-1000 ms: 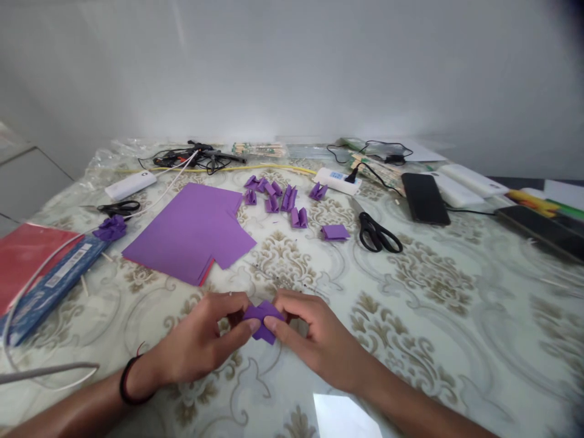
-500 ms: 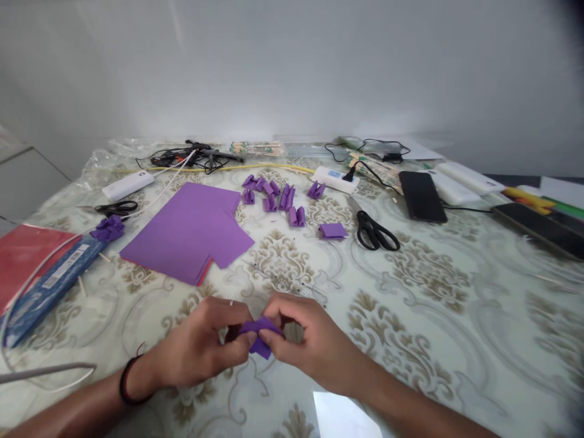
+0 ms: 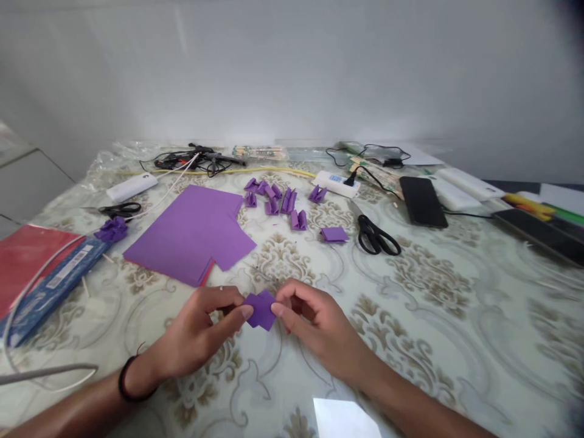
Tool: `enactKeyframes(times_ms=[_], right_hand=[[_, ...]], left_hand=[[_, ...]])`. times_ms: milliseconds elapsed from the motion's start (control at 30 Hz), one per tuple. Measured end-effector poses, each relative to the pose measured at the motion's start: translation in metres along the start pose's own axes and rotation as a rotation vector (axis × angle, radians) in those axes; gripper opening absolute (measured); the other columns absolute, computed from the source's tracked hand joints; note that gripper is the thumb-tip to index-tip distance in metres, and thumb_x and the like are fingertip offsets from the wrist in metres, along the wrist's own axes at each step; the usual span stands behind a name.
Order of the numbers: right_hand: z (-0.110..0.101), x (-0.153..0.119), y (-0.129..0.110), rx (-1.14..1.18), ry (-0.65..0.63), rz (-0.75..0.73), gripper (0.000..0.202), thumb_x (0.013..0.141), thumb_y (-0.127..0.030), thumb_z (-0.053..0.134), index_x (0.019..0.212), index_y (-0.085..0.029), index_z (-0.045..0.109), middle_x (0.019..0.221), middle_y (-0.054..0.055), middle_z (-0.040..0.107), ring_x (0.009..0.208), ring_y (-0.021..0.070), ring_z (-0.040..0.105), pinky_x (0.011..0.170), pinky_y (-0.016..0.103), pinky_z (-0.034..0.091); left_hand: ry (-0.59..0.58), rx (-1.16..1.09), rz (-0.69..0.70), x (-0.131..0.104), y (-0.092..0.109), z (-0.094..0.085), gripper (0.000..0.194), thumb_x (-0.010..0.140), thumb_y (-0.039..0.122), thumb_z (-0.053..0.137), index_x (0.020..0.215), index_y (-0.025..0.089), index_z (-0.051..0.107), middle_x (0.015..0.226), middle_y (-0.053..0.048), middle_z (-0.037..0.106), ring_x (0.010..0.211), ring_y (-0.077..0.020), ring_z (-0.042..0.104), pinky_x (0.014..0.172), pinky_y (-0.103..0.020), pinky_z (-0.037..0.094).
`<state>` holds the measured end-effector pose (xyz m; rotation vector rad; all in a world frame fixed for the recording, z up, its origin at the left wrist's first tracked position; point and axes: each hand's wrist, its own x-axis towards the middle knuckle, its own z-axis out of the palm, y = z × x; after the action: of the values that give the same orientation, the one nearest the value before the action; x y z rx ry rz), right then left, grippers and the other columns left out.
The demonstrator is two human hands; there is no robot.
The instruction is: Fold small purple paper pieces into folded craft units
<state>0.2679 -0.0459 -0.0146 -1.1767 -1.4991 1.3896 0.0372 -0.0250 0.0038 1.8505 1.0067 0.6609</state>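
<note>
Between my two hands is a small folded purple paper, held up flat above the patterned tablecloth. My left hand pinches its left edge between thumb and fingers. The right edge is pinched by my right hand. Beyond them lie several folded purple pieces and one flat folded piece. Larger purple sheets, with red showing at a lower edge, are spread to the left of these.
Black-handled scissors lie right of centre, near a phone and a white power strip. At left are a red packet, a blue package, a crumpled purple piece and more scissors. Cables run along the back.
Both hands have moved slightly up and apart with the small purple paper. It now shows more of its flat surface between the fingertips. The view has shifted a little.
</note>
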Motion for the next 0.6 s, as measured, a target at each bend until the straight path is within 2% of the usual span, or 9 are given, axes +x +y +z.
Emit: enactKeyframes(times_ms=[333, 600], right_hand=[[-0.0007, -0.0002, 0.0005, -0.069, 0.015, 0.008, 0.028, 0.100, -0.041, 0.063, 0.080, -0.022, 0.056, 0.071, -0.003, 0.051, 0.066, 0.0156, 0.048, 0.060, 0.028, 0.038], [-0.0002, 0.0023, 0.0035, -0.090, 0.033, 0.012, 0.022, 0.100, -0.040, 0.061, 0.087, -0.022, 0.063, 0.075, -0.002, 0.052, 0.069, 0.0165, 0.050, 0.063, 0.030, 0.040]], left_hand=[[0.107, 0.007, -0.044, 0.0021, -0.0052, 0.0035, 0.030, 0.099, 0.033, 0.064, 0.074, 0.018, 0.064, 0.066, 0.003, 0.056, 0.062, -0.0121, 0.049, 0.059, -0.024, 0.039], [0.128, 0.031, -0.053, 0.0026, -0.0071, 0.0042, 0.038, 0.101, 0.039, 0.060, 0.069, 0.020, 0.052, 0.062, 0.004, 0.050, 0.057, -0.0118, 0.043, 0.054, -0.025, 0.034]])
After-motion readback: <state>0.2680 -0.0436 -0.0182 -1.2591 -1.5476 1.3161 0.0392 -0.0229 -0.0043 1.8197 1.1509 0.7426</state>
